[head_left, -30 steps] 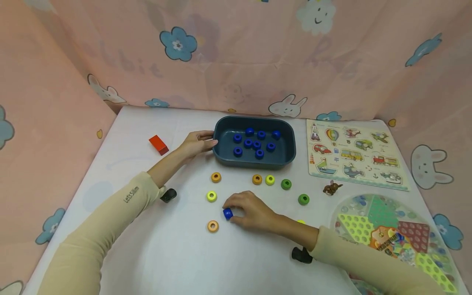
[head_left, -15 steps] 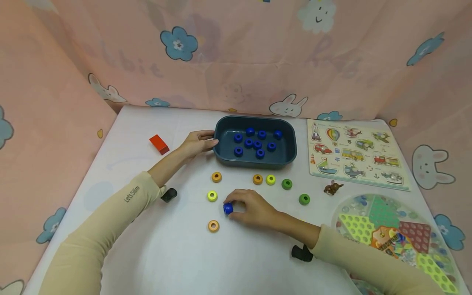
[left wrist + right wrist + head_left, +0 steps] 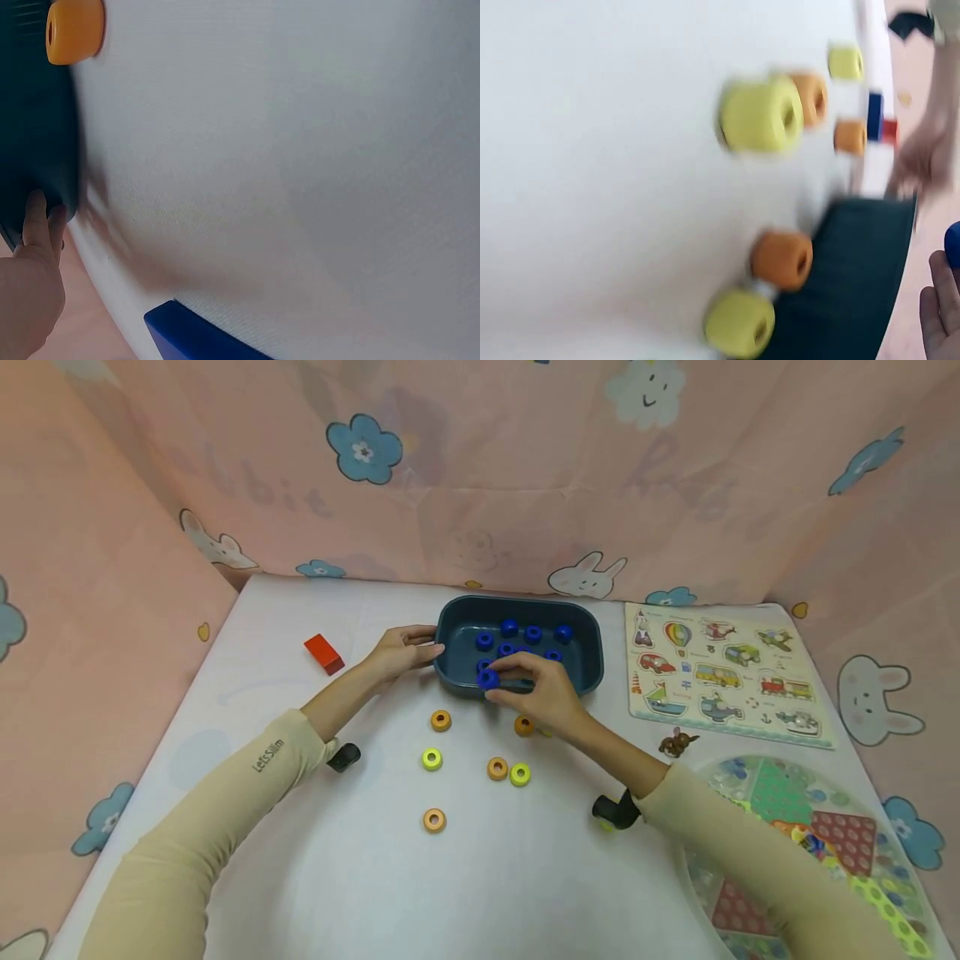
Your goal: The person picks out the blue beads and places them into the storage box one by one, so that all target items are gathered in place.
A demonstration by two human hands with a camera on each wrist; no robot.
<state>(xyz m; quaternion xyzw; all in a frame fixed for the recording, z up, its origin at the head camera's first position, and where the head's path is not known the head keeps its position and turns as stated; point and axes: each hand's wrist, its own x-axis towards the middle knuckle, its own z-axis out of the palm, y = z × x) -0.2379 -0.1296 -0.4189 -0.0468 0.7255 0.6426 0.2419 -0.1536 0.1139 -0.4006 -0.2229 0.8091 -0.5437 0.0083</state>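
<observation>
My right hand [image 3: 543,689] pinches a blue bead [image 3: 488,680] between thumb and fingers, over the near rim of a dark plastic tray [image 3: 450,610]. Several more blue beads [image 3: 532,634] lie inside the tray, some hidden behind that hand. At the tray's left end, my left hand [image 3: 401,653] touches the outer wall; in the left wrist view its fingers [image 3: 35,217] lie fairly straight against the dark side. The right wrist view is blurred and catches the held bead [image 3: 952,244] only at its edge.
In front of the tray lie orange beads [image 3: 441,720] and yellow beads [image 3: 431,759]. A red block [image 3: 324,654] is at the left. To the right are a vehicle puzzle board [image 3: 723,672], a small brown animal figure [image 3: 677,742] and a round game board [image 3: 780,785], partly under the right sleeve.
My right hand has carried the blue bead from the table up to the tray's near rim. An orange and a yellow bead formerly behind it now show. The left hand stays put.
</observation>
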